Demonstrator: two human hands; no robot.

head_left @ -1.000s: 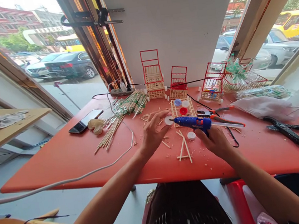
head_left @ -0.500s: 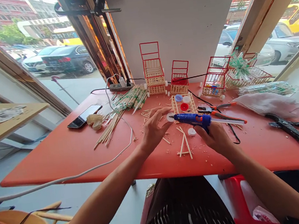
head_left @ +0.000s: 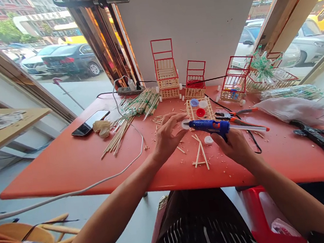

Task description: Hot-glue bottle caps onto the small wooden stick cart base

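The right hand [head_left: 235, 146] is wrapped closed around the grip of the blue glue gun [head_left: 209, 126], nozzle pointing left and level above the red table [head_left: 67, 163]. The left hand [head_left: 166, 136] is raised with curled fingers pinching one white cap [head_left: 185, 124] at the nozzle tip. A second white cap [head_left: 208, 140] lies on the table just beside the right hand. Three red-framed stick carts [head_left: 166, 74] stand in a row at the far edge. One phone [head_left: 90, 122] lies to the left.

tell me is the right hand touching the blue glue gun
Touching: the head view shows the right hand wrapped around the grip of the blue glue gun.
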